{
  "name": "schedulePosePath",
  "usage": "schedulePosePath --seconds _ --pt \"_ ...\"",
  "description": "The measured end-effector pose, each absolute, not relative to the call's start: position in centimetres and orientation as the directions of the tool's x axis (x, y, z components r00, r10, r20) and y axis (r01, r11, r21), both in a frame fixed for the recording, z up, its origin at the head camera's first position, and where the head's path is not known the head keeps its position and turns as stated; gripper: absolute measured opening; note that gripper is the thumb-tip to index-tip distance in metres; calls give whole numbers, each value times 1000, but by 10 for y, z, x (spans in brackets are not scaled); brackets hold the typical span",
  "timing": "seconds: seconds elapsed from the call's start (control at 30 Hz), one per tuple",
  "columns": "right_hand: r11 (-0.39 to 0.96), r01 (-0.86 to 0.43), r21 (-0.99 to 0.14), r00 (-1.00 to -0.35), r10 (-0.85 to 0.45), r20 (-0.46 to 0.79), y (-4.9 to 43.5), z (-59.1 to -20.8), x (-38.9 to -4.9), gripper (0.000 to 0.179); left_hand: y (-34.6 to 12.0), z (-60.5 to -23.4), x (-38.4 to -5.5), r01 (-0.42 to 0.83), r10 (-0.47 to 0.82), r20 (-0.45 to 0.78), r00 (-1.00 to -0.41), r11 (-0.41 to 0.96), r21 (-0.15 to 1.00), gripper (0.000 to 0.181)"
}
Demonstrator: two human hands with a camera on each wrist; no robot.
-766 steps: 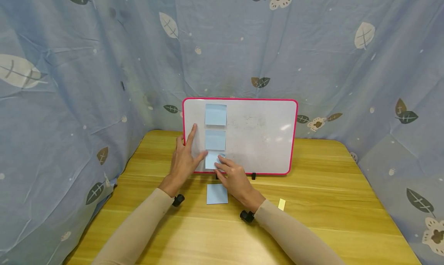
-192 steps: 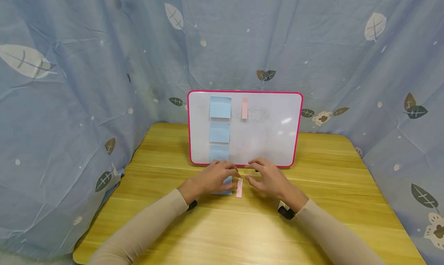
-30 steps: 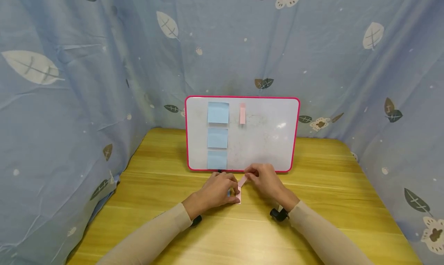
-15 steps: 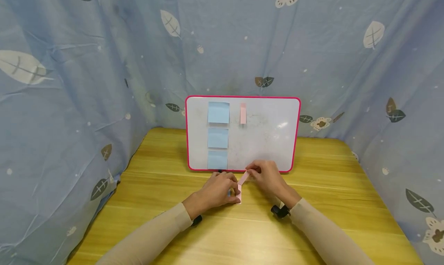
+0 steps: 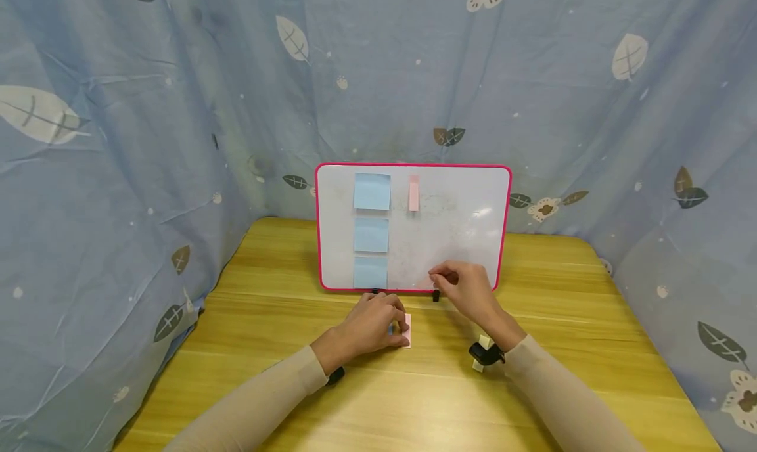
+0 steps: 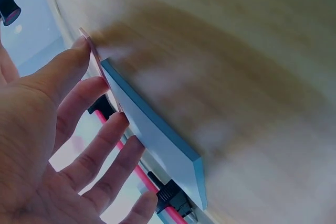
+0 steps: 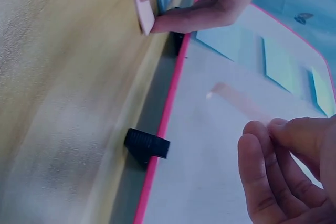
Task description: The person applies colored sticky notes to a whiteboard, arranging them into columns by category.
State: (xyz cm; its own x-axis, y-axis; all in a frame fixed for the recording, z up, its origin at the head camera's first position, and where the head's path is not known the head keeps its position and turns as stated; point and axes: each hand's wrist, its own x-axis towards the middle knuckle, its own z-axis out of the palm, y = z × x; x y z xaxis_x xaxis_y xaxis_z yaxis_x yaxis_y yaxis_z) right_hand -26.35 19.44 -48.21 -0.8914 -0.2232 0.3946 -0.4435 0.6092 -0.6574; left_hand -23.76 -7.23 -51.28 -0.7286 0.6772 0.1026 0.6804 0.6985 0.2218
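"Sleeves (image 5: 260,399) come nearest, both beige. What lies by the right wrist?"

"Yellow paper (image 5: 485,341) on the wooden table (image 5: 378,412), partly covered by the black wrist camera (image 5: 488,355)."

"And the left hand (image 5: 362,327)?"

"Its thumb and index finger grip a narrow pink pad (image 5: 407,330) by the edges, down on the table in front of the whiteboard (image 5: 455,242)."

"The head view hides most of what is under that hand."

"The left wrist view shows it: a thick blue pad (image 6: 157,124) just beside the pink one, the other fingers at its edge."

"Does the right hand (image 5: 471,294) hold anything? From the head there is hardly a trace."

"The right wrist view is clearer: thumb and fingertips pinch one end of a thin pink strip (image 7: 236,99), stretched out before the board. Whether its free end touches, one cannot tell."

"Farther back?"

"Three blue notes (image 5: 372,192) in a column on the board, one pink note (image 5: 414,193) right of the top one, then the leaf-patterned curtain (image 5: 378,64)."
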Motion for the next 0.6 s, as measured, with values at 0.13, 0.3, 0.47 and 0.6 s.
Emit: schedulePosePath --seconds 0.13,0.3,0.47,0.6 --pt "596 -466 -654 -876 -207 435 193 -479 -261 8 -72 -513 -237 685 679 108 -726 699 207 20" --pt "576 -493 -652 -856 -187 482 192 -474 -260 9 -71 -513 -237 685 680 102 -726 700 202 20" --pt "545 -517 -660 -835 -153 528 191 -470 -261 9 -71 -511 -236 689 687 90 -721 696 202 20" --pt "538 -537 -649 -814 -129 567 189 -468 -261 10 -72 -510 -236 698 696 91 -713 690 193 21"
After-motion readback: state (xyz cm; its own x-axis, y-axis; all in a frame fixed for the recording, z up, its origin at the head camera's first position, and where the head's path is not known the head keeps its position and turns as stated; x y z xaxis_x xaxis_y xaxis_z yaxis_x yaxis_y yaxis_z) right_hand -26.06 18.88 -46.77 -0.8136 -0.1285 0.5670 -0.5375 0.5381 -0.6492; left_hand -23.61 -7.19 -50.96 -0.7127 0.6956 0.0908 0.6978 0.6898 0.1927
